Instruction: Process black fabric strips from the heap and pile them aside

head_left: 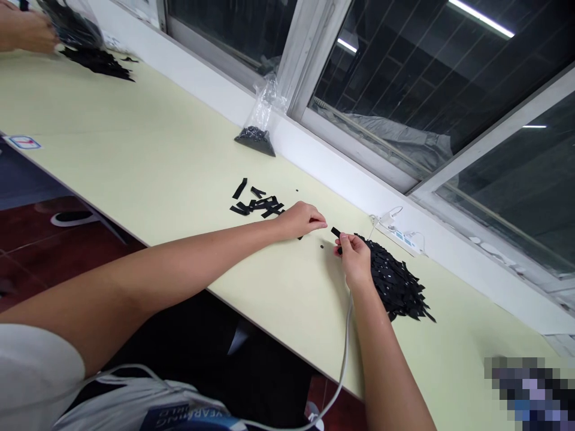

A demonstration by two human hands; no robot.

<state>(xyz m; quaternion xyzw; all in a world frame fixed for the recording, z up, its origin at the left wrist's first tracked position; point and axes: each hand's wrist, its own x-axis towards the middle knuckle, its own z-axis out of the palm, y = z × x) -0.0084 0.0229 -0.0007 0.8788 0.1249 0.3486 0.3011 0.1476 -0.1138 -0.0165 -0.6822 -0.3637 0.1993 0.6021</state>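
My right hand [357,258] pinches a short black strip [336,231] between thumb and fingers, its free end toward my other hand. Facing it, my left hand [302,220] has its thumb and fingertips pressed together; anything between them is too small to make out. A dark bit shows under that hand. Left of it lies a loose scatter of black strips [265,205], some folded. A large heap of black strips [395,278] with small pale specks is beside and behind my right hand. A tiny dark ring [321,246] rests on the table between my hands.
On the pale yellow table [179,161], a clear bag [260,129] with black pieces leans near the window wall. A white power strip [399,236] lies behind the heap. A grey cable [345,341] crosses the table edge. Another person's hand [31,30] is far left, near black material.
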